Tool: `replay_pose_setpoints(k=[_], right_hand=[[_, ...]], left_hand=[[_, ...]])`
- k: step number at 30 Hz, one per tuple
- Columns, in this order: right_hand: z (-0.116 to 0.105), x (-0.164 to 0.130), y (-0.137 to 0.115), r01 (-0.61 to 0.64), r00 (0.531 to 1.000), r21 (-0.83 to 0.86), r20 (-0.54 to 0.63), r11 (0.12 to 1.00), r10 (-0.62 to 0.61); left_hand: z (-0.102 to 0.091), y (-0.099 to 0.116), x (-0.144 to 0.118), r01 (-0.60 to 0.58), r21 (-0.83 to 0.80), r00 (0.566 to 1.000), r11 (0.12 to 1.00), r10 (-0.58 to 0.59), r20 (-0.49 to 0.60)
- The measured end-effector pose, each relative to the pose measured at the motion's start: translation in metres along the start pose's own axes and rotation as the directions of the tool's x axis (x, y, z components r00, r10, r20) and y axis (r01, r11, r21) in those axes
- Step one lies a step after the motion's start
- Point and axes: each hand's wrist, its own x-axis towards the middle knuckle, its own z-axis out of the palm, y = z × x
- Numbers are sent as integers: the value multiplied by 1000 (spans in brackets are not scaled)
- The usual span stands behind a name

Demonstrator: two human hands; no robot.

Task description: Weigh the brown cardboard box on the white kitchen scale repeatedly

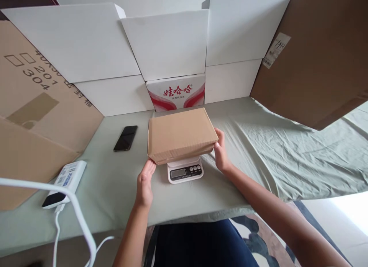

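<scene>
A closed brown cardboard box [182, 133] is between my two hands, over a small white digital kitchen scale [185, 171]. My left hand [145, 182] grips the box at its lower left corner, with the fingertips partly under it. On the right side, my right hand [220, 152] holds the near right corner, its thumb at the front and fingers along the side. The scale's dark display and round buttons show in front of the box; its weighing plate is mostly hidden. I cannot tell whether the box rests on the plate.
A black phone [125, 138] lies left of the box. Further left are a white power strip [67, 182] and a white curved tube [77, 209]. White boxes [169, 45] and a red-and-white carton [176, 91] line the back; large cardboard boxes [313, 60] flank the cloth-covered table [253, 152].
</scene>
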Motion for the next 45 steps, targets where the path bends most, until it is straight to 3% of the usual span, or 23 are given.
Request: replay_pose_setpoints(k=[4, 11, 20, 23, 26, 29, 32, 37, 41, 45], right_hand=[[4, 4, 3, -88, 996, 76, -21, 993, 90], [5, 7, 2, -90, 987, 85, -128, 992, 100], [15, 2, -14, -56, 998, 89, -29, 994, 59], [20, 23, -28, 45, 998, 91, -52, 995, -40], [30, 62, -34, 120, 992, 98, -45, 988, -116], [42, 98, -16, 64, 998, 94, -16, 993, -63], [50, 114, 21, -13, 998, 49, -57, 999, 16], [49, 106, 63, -119, 990, 34, -66, 992, 121], [42, 104, 65, -191, 979, 58, -66, 980, 195], [26, 108, 60, -255, 955, 105, -132, 961, 267]], left_hand=[[1, 2, 6, 42, 19, 999, 999, -42, 1], [3, 5, 6, -34, -3, 999, 999, 34, -15], [6, 1, 5, 4, 33, 1000, 999, -4, -11], [9, 14, 29, -77, 11, 997, 997, 77, -9], [14, 23, 78, -150, -8, 989, 989, 150, -9], [22, 11, 128, -109, 8, 993, 994, 110, -48], [27, -19, 154, 3, 11, 995, 1000, -2, -98], [28, -51, 153, 116, -16, 989, 993, -117, -88], [22, -48, 152, 187, -38, 977, 982, -190, -94], [4, -35, 154, 76, -58, 988, 995, -83, -131]])
